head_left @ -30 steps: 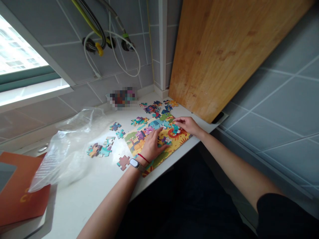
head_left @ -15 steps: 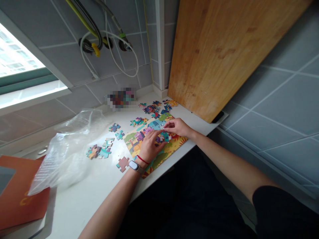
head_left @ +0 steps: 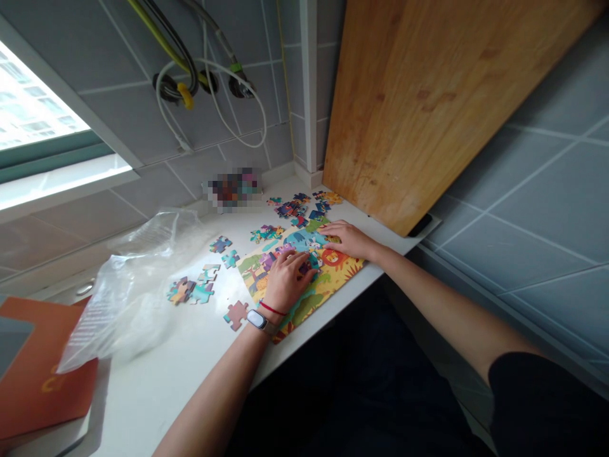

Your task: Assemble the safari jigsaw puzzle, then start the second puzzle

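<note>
A colourful cartoon animal picture board, with a jungle scene and a lion, lies on the white counter in front of me. My left hand, wearing a watch and a red string at the wrist, rests over its middle. The thumb stands apart from the bent fingers, and a purple and teal patch shows between them; whether that is a loose piece I cannot tell. My right hand lies on the far right part of the board, fingers stretched out over it. Beside the left wrist is a pink jigsaw piece.
More jigsaw pieces are heaped behind the board, and others lie to its left. A crumpled clear plastic bag and an orange folder occupy the counter's left. A wooden board leans at the back right.
My right hand has gone from a pinch near the left fingers to lying flatter, slightly further right, uncovering the lion. The left hand has barely shifted.
</note>
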A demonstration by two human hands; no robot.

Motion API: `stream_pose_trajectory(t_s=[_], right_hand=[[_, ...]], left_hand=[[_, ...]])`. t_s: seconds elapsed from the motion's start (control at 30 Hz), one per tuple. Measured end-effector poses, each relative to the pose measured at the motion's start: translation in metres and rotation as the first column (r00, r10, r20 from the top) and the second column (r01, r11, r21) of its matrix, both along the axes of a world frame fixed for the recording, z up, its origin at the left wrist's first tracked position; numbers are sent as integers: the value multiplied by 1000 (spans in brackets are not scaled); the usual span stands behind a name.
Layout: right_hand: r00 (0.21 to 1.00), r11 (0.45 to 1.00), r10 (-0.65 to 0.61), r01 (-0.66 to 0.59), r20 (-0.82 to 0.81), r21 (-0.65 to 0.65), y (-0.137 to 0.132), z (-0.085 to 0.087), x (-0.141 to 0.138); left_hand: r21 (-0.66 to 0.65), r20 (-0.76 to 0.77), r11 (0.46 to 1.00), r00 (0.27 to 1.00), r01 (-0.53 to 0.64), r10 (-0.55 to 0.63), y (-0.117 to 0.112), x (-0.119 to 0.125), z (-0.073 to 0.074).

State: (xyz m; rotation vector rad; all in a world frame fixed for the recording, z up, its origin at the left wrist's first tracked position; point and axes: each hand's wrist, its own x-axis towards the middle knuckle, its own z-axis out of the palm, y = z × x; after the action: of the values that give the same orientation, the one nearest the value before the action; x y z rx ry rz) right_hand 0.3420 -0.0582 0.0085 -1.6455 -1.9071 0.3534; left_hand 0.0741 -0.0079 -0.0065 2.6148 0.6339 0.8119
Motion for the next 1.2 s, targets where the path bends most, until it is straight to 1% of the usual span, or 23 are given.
stream_pose_trajectory(t_s=[0.13, 0.3, 0.4, 0.5, 0.7, 0.93, 1.2], right_hand=[[1000, 999, 2, -2, -4, 40, -17, 0, 9], [991, 989, 107, -97, -81, 114, -39, -3, 11], [982, 975, 183, -175, -50, 137, -42, -6, 4], [976, 965, 218, -217, 8, 145, -40, -10, -1], [970, 966, 215, -229, 112, 122, -39, -8, -4], [960, 967, 218, -237, 173, 97, -38, -2, -6], [928, 978, 158, -193, 336, 73, -41, 6, -12]], left_hand=[[4, -3, 1000, 1000, -13, 13, -1, 0, 1], [10, -4, 1000, 1000, 5, -5, -1, 1, 2], [13, -3, 1000, 1000, 8, -8, -1, 1, 2], [10, -4, 1000, 1000, 6, -6, -2, 1, 3], [6, -25, 1000, 999, 22, -22, -1, 1, 4], [12, -49, 1000, 998, 27, -27, 0, 0, 2], [44, -97, 998, 994, 49, -45, 0, 0, 2]])
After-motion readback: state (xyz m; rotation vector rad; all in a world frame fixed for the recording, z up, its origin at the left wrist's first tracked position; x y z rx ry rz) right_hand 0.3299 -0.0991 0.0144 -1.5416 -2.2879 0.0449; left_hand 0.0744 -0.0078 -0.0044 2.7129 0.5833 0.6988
